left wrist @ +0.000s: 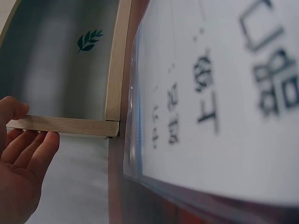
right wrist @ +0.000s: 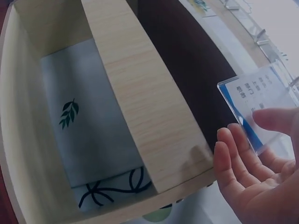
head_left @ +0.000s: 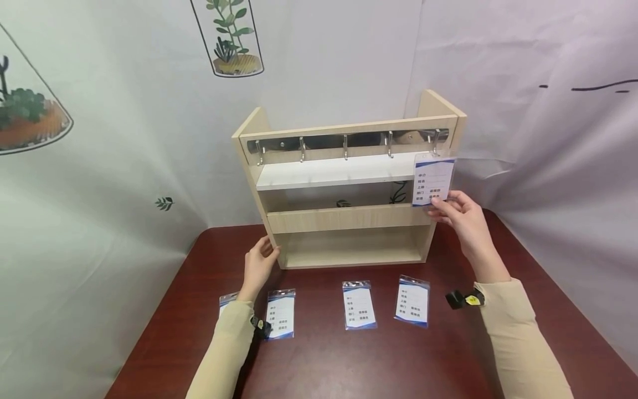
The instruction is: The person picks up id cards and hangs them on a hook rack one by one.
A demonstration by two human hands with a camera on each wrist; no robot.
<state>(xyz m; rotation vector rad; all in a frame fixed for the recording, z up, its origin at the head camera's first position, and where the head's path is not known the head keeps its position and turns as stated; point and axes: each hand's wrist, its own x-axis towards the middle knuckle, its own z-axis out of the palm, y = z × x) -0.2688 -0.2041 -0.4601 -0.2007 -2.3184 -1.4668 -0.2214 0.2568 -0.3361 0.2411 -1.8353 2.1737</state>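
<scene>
A small wooden shelf rack (head_left: 349,219) with metal hooks along its top rail stands on the table. My left hand (head_left: 259,265) grips the lower part of its left side panel, thumb on one face and fingers on the other, as the left wrist view shows. Between thumb and fingers, my right hand (head_left: 461,217) pinches the lower right corner of a clear-sleeved ID badge (head_left: 432,178) printed in blue and white. The badge is upright in front of the rack, its top edge right by the rightmost hook (head_left: 436,143).
Several similar badges lie in a row on the dark red table (head_left: 344,366); my left forearm partly covers the leftmost badge (head_left: 226,300). One badge (left wrist: 215,102) looms close in the left wrist view. White printed cloth (head_left: 124,138) hangs behind and at both sides.
</scene>
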